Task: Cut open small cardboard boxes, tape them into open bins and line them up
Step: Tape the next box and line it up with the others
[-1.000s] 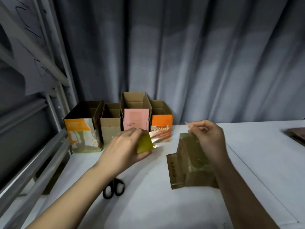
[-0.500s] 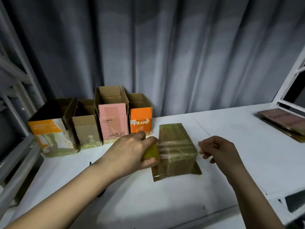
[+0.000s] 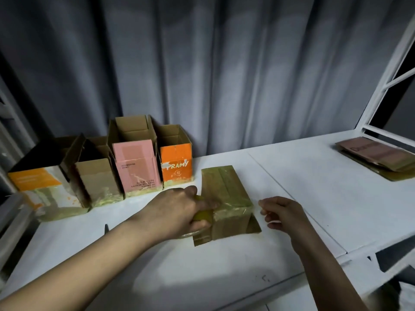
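A brown cardboard box point(image 3: 223, 189) lies on its side in the middle of the white table point(image 3: 292, 198), its near end wrapped in clear tape and its flaps spread on the table. My left hand point(image 3: 179, 209) grips a yellow tape roll point(image 3: 203, 217) pressed against the box's left side. To the right of the box hovers my right hand point(image 3: 280, 213), fingers loosely curled, holding nothing I can see. Several open bins stand in a row at the back left: a large orange-and-white one point(image 3: 42, 191), a plain brown one point(image 3: 96, 178), a pink one point(image 3: 135, 164) and an orange one point(image 3: 176, 166).
The tip of the scissors point(image 3: 106, 228) shows behind my left forearm. Flattened cardboard boxes point(image 3: 377, 157) lie stacked at the table's far right, by a white metal frame point(image 3: 381, 86). A grey curtain hangs behind the table.
My left hand brought the tape roll down against the box's left side, laying tape over its near end. My right hand let go of the tape end and drew off to the right.
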